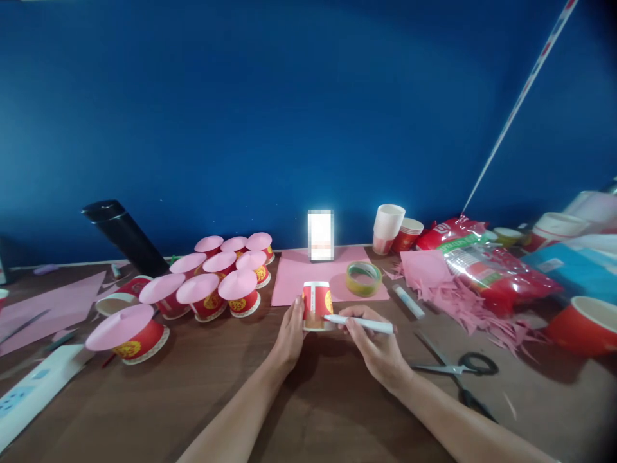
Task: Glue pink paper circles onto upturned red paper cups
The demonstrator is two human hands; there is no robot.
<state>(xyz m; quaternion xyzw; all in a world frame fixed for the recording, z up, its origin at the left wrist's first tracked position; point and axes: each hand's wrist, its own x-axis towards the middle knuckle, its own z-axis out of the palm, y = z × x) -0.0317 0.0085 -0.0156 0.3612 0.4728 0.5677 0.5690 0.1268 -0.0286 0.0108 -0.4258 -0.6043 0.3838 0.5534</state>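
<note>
A red paper cup [317, 307] with yellow round prints and a pale strip stands in front of me, its white edge at the bottom. My left hand [290, 331] is closed around the cup's left side. In my right hand [378, 344] is a white marker pen [369, 324], its tip at the right part of the cup's wall. Whether the tip touches the cup I cannot tell. Behind the cup lies pink paper [294, 276] with a roll of yellowish tape [364, 280] on it.
Several red cups topped with pink paper discs [120, 326] stand on the left, near a black flask [125, 238] and a power strip [38, 386]. Open scissors [453, 370], a glue stick [409, 302], pink scraps [463, 302] and a red plastic bag [506, 270] lie on the right.
</note>
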